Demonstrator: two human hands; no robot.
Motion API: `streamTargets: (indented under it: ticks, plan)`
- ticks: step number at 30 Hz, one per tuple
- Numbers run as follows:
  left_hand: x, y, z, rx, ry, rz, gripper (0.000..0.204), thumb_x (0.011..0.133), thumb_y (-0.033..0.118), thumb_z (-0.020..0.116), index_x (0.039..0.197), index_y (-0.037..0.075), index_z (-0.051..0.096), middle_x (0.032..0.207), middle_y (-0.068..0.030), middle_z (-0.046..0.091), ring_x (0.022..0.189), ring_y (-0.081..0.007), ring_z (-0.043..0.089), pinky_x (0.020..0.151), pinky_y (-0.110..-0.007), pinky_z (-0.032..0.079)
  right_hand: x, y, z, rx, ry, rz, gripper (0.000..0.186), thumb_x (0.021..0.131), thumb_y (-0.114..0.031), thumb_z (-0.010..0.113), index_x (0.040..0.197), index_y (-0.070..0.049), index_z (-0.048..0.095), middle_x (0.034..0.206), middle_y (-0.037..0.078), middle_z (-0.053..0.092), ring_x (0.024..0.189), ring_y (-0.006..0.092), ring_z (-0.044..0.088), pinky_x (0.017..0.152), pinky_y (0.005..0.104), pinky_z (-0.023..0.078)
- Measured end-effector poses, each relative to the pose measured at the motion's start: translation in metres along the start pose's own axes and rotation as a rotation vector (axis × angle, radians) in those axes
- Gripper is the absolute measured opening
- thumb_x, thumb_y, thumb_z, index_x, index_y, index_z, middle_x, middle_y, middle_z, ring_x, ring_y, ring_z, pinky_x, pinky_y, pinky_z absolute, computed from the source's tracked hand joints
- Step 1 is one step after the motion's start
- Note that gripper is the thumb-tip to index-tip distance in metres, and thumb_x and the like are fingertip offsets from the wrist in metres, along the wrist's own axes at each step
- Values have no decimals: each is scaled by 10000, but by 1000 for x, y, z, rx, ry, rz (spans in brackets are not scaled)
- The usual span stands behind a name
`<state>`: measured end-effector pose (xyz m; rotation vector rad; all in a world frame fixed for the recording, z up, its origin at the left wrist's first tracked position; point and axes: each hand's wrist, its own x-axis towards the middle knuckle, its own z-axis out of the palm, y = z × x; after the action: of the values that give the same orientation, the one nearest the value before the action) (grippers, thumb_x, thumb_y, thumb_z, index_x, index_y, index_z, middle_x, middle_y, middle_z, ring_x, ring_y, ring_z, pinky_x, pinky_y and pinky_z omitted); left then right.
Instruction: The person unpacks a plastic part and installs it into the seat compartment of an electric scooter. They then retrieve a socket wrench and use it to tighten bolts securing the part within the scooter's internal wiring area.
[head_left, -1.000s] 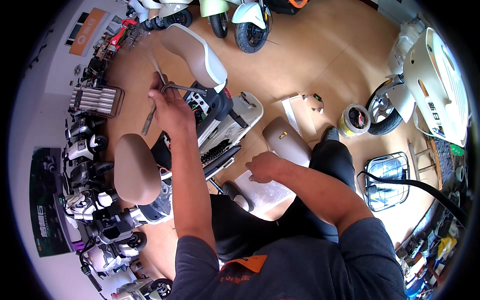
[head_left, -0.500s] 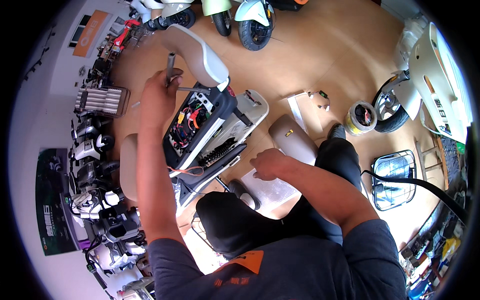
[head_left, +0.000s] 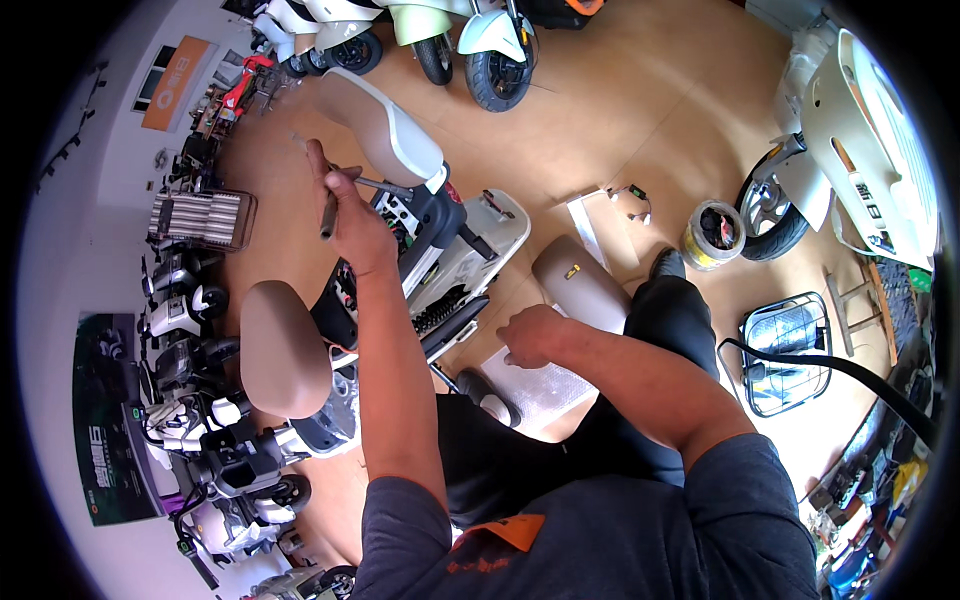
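Observation:
My left hand [head_left: 350,215] grips a T-handle wrench [head_left: 328,217]. The wrench's thin shaft runs right to the base of a beige-and-white backrest [head_left: 390,125] at the rear of a scooter; my fingers hide part of the handle. Below the backrest, the scooter's white body [head_left: 480,255] has an uncovered compartment [head_left: 402,215] with wiring, partly behind my left wrist. My right hand [head_left: 530,335] hovers near my knee with its fingers curled in; whether it holds anything is hidden. Close to it, a beige padded seat [head_left: 580,275] lies on the floor.
A beige front seat [head_left: 285,350] is left of my forearm. At right are a bucket of small parts [head_left: 714,235], a black wire basket [head_left: 787,355] and a white scooter [head_left: 865,160]. Bubble wrap [head_left: 540,390] lies by my foot. Several scooters line the left and far sides.
My left hand has turned the wrench: its handle pointed up and away, and now slants down toward me. The left forearm has swung right, uncovering the front seat. My right hand stays curled.

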<state>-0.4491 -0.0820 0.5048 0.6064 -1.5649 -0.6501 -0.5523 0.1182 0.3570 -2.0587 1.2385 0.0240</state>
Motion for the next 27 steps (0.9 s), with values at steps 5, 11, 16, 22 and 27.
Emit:
streamTargets:
  ticks: [5,11,16,22,27]
  plan:
    - [-9,-2,6,-386,210,-166,579,1150,353,425,1532,-81,400,1483,-183,547,1403,-266,479,1216,-423,338,1,4,1,-17,6,-1,493,979,-436,672,1302,-65,644,1194,177,714,1144,371,686,957,490,544]
    - [-4,-8,-23,-542,321,-250,452,1133,415,438,1178,-17,561,1349,-237,615,1263,-347,586,1143,-494,438,-2,0,3,-32,74,-3,441,945,-419,707,1222,-76,716,1160,136,754,1127,333,712,904,468,578]
    - [-4,-22,-43,-706,241,-415,412,1115,448,473,1046,50,554,1095,-206,659,1085,-378,648,1056,-538,485,2,-3,3,-35,46,4,455,953,-423,690,1246,-75,697,1181,139,748,1129,336,707,919,467,571]
    - [4,-18,-45,-627,135,-467,409,1122,435,465,1063,41,554,1046,-205,667,1080,-360,653,1072,-531,490,9,1,2,-26,91,-17,439,962,-386,679,1273,-77,665,1157,154,734,1112,363,694,912,470,563]
    - [-12,0,-37,-525,49,-475,427,1127,446,448,1108,29,537,1002,-186,686,1076,-339,679,1106,-496,480,-1,-5,-23,273,571,-120,253,942,-212,690,1165,-94,686,1026,175,705,965,406,681,838,492,555]
